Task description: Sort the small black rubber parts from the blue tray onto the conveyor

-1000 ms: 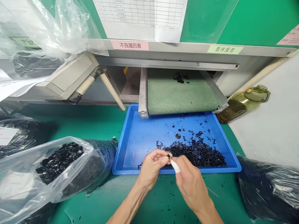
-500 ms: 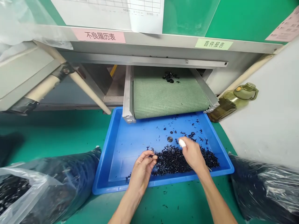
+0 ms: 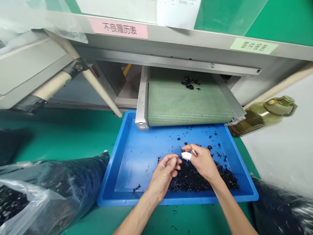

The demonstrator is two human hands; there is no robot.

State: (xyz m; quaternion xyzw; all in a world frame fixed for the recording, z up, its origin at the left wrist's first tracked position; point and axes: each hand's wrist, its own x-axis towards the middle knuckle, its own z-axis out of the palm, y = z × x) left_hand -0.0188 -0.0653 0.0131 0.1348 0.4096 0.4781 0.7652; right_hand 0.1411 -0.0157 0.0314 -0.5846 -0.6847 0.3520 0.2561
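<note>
1 small black part [image 3: 183,151] is pinched by the right hand [image 3: 202,161]; the left hand's [image 3: 163,170] grip cannot be told. A heap of bits [image 3: 200,178] is left in the blue tray [image 3: 141,153].

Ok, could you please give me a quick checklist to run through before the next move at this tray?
1. Right hand grip on the small black part: pinched at the fingertips, ok.
2. Left hand empty: fingers curled, cannot tell.
3. Both hands over the blue tray, so a dropped part would likely land inside: ok.
4. White finger cover seated on a right fingertip: ok.
5. Conveyor belt near edge free of parts: ok; a few black parts sit at its far end.
6. Green table free of stray bits: not ok, some lie before the tray.
</note>
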